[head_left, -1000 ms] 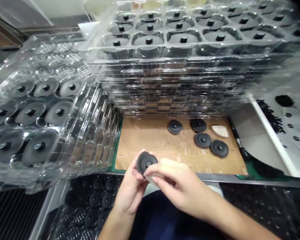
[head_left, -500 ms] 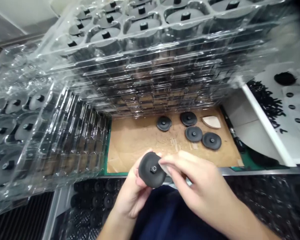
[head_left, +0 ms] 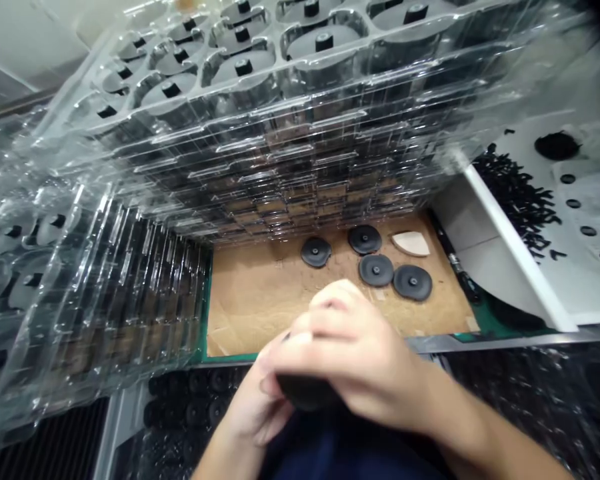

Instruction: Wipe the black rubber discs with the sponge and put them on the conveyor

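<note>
Dark disc (head_left: 309, 393) gripped in left hand (head_left: 260, 393) fingers, just off cardboard's (head_left: 260, 287) near edge; right hand (head_left: 353, 353) curled over it, can't tell what its fingers hold. Four loose discs (head_left: 376, 270) toward far right corner, beige wedge (head_left: 411, 244) nearest that corner.

You have one flat brown cardboard sheet (head_left: 250, 287). On it, count four black round discs with short central stems (head_left: 376, 270) and one cream leaf-shaped pad (head_left: 411, 243). Just in front of the sheet, your two hands, left hand (head_left: 257, 400) and right hand (head_left: 355, 353), have one dark disc (head_left: 307, 392) between them. You have two stacks of clear plastic trays: one far stack (head_left: 280, 133) beyond the sheet, one near stack (head_left: 105, 267) to its left; their layers blur past counting. Right of the sheet, find four small black ovals (head_left: 573, 203) and one heap of thin black pieces (head_left: 517, 200), too tangled to number.
</note>
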Demonstrator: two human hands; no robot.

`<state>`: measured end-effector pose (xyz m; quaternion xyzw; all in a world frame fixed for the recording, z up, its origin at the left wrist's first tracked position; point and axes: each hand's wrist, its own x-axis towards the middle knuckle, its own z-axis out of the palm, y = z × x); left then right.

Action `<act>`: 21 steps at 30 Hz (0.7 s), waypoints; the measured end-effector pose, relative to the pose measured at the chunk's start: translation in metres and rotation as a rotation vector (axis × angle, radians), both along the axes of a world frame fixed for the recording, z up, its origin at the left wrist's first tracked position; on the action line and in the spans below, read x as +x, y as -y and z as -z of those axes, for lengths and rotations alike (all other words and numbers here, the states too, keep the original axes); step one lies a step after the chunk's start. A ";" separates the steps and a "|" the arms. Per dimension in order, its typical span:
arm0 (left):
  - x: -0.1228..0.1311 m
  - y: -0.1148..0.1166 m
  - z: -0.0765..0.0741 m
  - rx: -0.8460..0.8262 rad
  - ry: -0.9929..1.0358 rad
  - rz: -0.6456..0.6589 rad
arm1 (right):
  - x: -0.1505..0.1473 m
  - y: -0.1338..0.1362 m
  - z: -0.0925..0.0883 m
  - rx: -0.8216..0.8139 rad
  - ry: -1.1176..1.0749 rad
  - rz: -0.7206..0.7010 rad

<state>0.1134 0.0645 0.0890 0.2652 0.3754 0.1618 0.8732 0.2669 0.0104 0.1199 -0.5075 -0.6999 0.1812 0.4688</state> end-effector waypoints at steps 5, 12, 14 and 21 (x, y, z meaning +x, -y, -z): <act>-0.011 -0.002 -0.001 -0.108 0.100 0.080 | 0.019 0.006 0.044 -0.361 -0.127 0.335; -0.022 -0.003 0.008 -0.134 0.166 -0.010 | -0.010 0.036 0.122 -0.590 0.036 0.439; -0.024 -0.004 0.011 -0.128 0.167 -0.035 | -0.022 0.045 0.129 -0.617 0.081 0.458; -0.029 -0.005 0.012 -0.145 0.208 -0.105 | -0.015 0.041 0.125 -0.613 0.155 0.569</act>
